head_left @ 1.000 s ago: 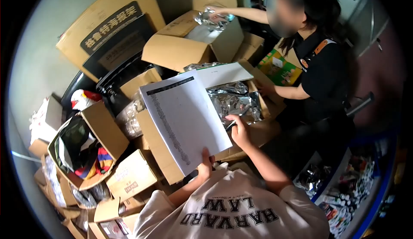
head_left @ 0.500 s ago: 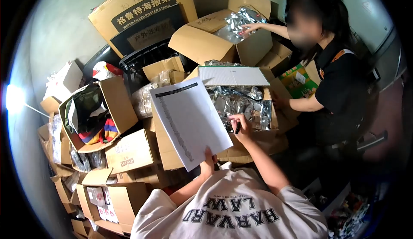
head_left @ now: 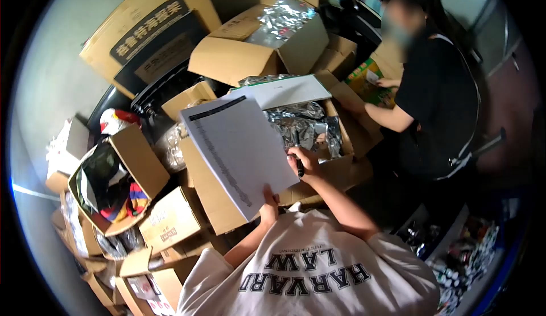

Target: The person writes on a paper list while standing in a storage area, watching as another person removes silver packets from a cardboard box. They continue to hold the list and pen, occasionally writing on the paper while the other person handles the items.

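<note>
My left hand (head_left: 270, 205) is closed on the lower edge of a printed paper sheet (head_left: 239, 151), its thumb lying on the page. The sheet tilts, with a dark header bar and a column of small print I cannot read. My right hand (head_left: 307, 165) grips a black pen (head_left: 300, 162) beside the sheet's right edge. Just beyond both hands is an open cardboard box (head_left: 347, 139) holding shiny silver plastic packaging (head_left: 301, 122). A white panel (head_left: 293, 93) lies across the back of that box.
Farther back, another open carton (head_left: 227, 63) holds silver wrapping (head_left: 281, 23). A co-worker (head_left: 438, 100) stands at right, hands at a green-and-yellow package (head_left: 364, 83). A carton with colourful fabric (head_left: 139, 165) and stacked boxes (head_left: 170, 216) line the left. A poster-stand box (head_left: 153, 26) leans behind.
My view has swung to the right. My right hand has come closer to the sheet, with the pen more upright. The co-worker's hand has left the silver wrapping for the green-and-yellow package.
</note>
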`<action>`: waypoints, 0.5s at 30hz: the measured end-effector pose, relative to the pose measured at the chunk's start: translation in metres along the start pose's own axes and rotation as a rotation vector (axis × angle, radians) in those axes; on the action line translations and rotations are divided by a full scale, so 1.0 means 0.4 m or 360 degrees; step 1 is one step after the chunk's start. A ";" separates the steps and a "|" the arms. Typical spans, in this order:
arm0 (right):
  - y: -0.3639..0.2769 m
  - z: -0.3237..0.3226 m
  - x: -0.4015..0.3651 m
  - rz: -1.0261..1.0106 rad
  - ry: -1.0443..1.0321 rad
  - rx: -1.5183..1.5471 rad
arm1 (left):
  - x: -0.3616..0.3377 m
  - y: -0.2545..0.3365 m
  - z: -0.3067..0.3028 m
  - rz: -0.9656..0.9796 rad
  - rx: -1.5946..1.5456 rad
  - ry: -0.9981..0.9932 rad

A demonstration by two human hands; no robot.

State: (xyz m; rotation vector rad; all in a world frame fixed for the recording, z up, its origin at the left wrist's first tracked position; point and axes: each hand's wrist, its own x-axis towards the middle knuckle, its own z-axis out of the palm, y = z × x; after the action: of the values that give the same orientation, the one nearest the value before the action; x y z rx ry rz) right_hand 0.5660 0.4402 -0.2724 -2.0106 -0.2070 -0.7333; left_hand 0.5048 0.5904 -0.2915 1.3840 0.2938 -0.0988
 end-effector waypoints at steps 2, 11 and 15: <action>-0.009 -0.002 0.004 0.0013 0.0013 -0.0009 | 0.022 0.026 -0.009 -0.0029 0.0017 -0.0073; 0.022 0.026 -0.018 0.0170 0.0118 -0.0046 | 0.136 0.160 0.046 0.0127 0.0210 -0.0313; 0.012 0.023 -0.012 0.0219 0.0231 -0.0185 | 0.219 0.153 0.075 0.0077 0.0111 -0.0424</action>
State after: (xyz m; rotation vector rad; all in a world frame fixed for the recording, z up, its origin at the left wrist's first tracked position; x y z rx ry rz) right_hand 0.5679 0.4459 -0.2819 -2.0474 0.0599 -0.8147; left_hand 0.6081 0.5818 -0.2516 1.4272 0.0352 -0.2529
